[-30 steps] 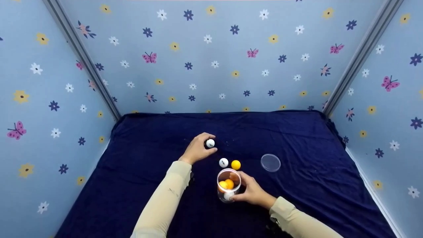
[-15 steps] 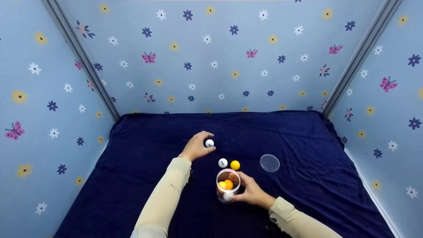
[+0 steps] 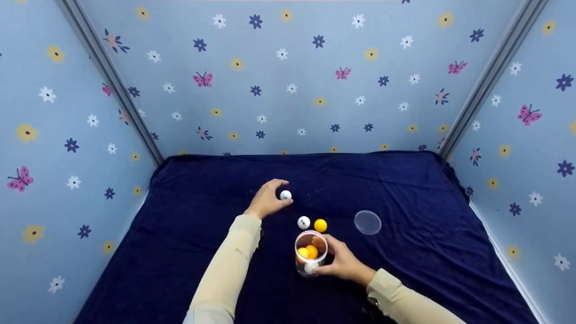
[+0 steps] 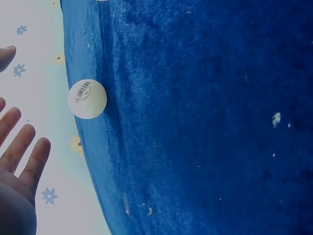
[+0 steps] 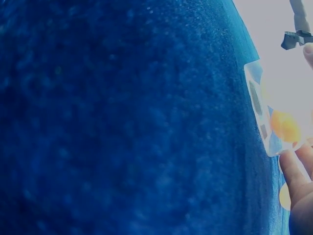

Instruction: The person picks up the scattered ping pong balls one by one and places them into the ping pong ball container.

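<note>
My left hand (image 3: 266, 200) is around a white table tennis ball (image 3: 285, 195) on the navy cloth, fingers and thumb spread. In the left wrist view, straight fingers stand apart from the white ball (image 4: 87, 99), which bears a printed barcode. My right hand (image 3: 345, 261) grips the side of a clear plastic jar (image 3: 299, 266) with an uncovered mouth. Inside it lie orange balls (image 3: 311, 251) and a white ball (image 3: 311, 267). Just beyond the jar are another white ball (image 3: 303, 222) and a yellow-orange ball (image 3: 320, 225). The right wrist view shows the jar (image 5: 262, 122) partly washed out.
A clear round lid (image 3: 368, 222) lies flat on the cloth, right of the loose balls. The navy cloth (image 3: 202, 189) covers the surface, with wrinkles on the right. Flower-patterned walls (image 3: 288, 112) enclose the back and both sides.
My left hand has drawn back very slightly from the white ball, which stays put. The right hand and the jar have not moved.
</note>
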Action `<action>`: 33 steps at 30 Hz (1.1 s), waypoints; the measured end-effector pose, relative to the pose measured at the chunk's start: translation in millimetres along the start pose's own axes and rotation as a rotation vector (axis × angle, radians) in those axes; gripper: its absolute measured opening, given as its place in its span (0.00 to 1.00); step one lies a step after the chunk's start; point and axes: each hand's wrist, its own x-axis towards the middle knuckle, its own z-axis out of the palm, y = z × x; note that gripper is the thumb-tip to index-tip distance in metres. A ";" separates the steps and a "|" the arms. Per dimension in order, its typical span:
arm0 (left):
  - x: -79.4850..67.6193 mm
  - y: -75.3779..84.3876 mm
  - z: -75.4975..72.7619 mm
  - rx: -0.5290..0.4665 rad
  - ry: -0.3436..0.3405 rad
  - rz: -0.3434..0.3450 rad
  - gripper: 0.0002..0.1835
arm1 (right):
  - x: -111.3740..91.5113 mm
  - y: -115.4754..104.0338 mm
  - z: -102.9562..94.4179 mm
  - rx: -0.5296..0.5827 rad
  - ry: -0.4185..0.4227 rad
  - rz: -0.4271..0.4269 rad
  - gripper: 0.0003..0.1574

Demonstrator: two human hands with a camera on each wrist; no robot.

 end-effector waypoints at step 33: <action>44.0 -101.5 76.8 -0.003 0.038 -0.059 0.42 | 0.7 -1.3 0.1 -0.003 0.006 -0.010 0.51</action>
